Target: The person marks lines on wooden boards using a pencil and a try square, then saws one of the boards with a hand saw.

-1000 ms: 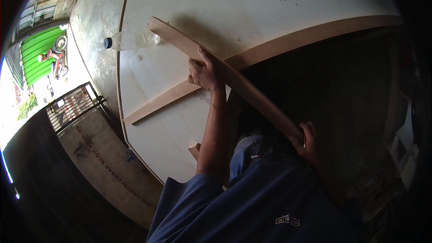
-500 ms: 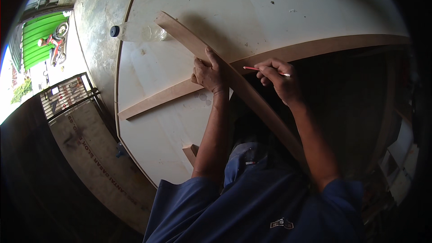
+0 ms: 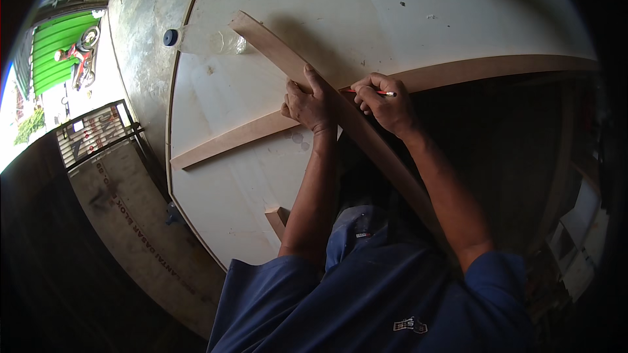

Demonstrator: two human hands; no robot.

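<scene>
Diagonal timber (image 3: 365, 136), grasped by left hand (image 3: 310, 108) over crosswise timber (image 3: 232, 136); pencil (image 3: 387, 93) pinched in right hand (image 3: 390, 108), likely marking; next stroke needs steadiness

Right grip (image 3: 386, 106) holds a pencil (image 3: 386, 93) (red) near crossed bars (image 3: 278, 47).

Upper timber bar (image 3: 271, 50): light reddish-brown, long, end cut square; lies diagonally, upper left to lower right, across lower timber bar (image 3: 232, 138). Latter similar in colour, long, slanting from lower left up to right. Pencil (image 3: 388, 94): slim, red; points left, tip end close to crossing, contact unclear.
</scene>
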